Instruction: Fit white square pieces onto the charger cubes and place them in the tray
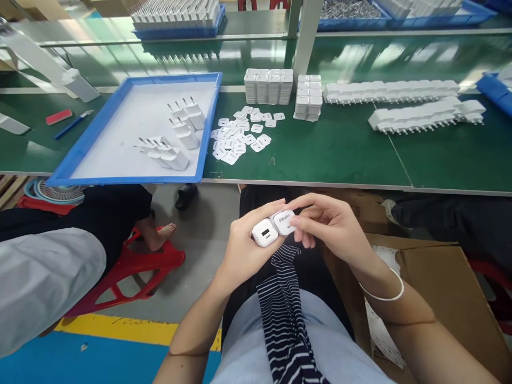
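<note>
Over my lap, my left hand (244,248) is closed around two white chargers held side by side. The left charger (264,233) faces up and shows a dark USB slot with a smaller slot below it. On the neighbouring one sits a white face plate (284,221) with grey lettering. My right hand (334,224) pinches this plate at its right edge, thumb and index finger on it; whether it is fully seated I cannot tell. Beyond my hands, loose white face plates (234,140) lie scattered on the green bench (320,160).
A blue-rimmed tray (207,133) holds several plug chargers (164,153). Stacked white plates (269,86) and rows of chargers (428,114) stand further right. A blue pen (73,125) lies at left. A person in grey (52,282) sits close by; an open carton (444,298) is at my right.
</note>
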Available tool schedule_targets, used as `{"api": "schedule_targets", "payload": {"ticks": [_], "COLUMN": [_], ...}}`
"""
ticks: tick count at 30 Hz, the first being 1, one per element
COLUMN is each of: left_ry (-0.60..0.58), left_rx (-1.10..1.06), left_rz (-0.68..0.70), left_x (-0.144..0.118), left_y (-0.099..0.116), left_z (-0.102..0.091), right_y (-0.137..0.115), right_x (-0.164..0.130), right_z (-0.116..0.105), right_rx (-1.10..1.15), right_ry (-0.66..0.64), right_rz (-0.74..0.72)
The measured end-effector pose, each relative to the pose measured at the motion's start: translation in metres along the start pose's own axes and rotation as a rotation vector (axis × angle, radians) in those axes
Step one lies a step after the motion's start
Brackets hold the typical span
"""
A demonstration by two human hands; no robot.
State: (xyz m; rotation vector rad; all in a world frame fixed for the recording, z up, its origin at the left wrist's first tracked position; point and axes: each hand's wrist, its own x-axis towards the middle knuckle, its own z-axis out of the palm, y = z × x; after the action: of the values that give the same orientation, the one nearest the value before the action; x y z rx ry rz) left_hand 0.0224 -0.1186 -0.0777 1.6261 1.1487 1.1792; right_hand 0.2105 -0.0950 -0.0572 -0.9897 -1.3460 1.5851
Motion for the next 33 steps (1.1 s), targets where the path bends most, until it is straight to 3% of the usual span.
{"api": "schedule_targets", "payload": {"ticks": [9,15,33], "left_ry": [0.008,0.009,-0.024], "left_rx": [0.046,0.074,0.035], "left_rz": [0.031,0.080,0.026], "left_x": [-0.001,-0.002,-0.004], "left_y": [-0.002,-0.004,-0.005], "left_z": [0.001,0.001,0.004], "right_y": [-0.001,0.002,0.000], "right_x": [-0.002,-0.001,0.004], "right_z": [0.003,0.001,-0.008], "right_rx": [-0.074,-0.009,0.010], "right_ry": [0.028,0.034,-0.103], "right_rz": [-0.021,0.024,0.127]}}
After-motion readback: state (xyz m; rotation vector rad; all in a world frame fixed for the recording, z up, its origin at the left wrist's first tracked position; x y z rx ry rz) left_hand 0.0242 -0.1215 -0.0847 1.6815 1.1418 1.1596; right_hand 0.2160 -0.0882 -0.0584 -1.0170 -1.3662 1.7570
